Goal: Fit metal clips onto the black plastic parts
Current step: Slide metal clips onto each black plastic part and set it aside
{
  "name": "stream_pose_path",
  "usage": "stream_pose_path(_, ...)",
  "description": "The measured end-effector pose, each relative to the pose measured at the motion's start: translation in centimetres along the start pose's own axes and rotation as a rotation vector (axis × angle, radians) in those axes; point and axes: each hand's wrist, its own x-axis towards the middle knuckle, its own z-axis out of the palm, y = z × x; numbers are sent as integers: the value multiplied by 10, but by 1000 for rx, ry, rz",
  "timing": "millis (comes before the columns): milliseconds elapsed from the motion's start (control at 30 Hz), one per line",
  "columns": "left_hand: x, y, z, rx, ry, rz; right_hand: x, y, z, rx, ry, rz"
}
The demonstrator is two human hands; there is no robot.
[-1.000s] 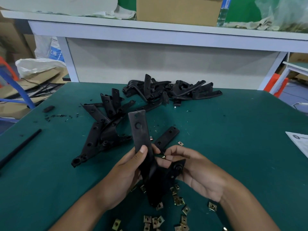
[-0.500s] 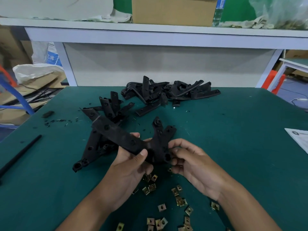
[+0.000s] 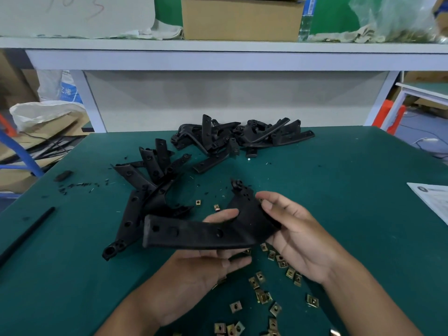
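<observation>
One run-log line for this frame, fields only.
left hand: holds black plastic part | right hand: holds same part | metal clips: loose on table

- We are at a workstation in a small factory or assembly workshop.
- Our desk point(image 3: 339, 214) has a green mat top, strewn with loose brass-coloured metal clips point(image 3: 263, 297) and plastic shavings point(image 3: 77, 185).
- Identical black plastic parts point(image 3: 242, 137) lie in heaps, as batch work does.
- A white shelf point(image 3: 218, 48) above us carries a cardboard box point(image 3: 240, 18) and a clear bag point(image 3: 392, 18).
- Sacks point(image 3: 46, 112) and cartons stand on the floor to our left.
</observation>
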Motion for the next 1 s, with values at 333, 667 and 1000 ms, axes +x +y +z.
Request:
stream_pose_path(333, -2, 17, 12, 1, -57, -237, -10, -5, 6, -172, -126, 74)
stream_pose_path(667, -3, 5, 15, 580, 108, 46, -10, -5, 7, -109, -80, 22)
stream_pose_path(1000, -6, 7, 16, 809, 33, -60, -11, -3, 6, -220, -94, 114)
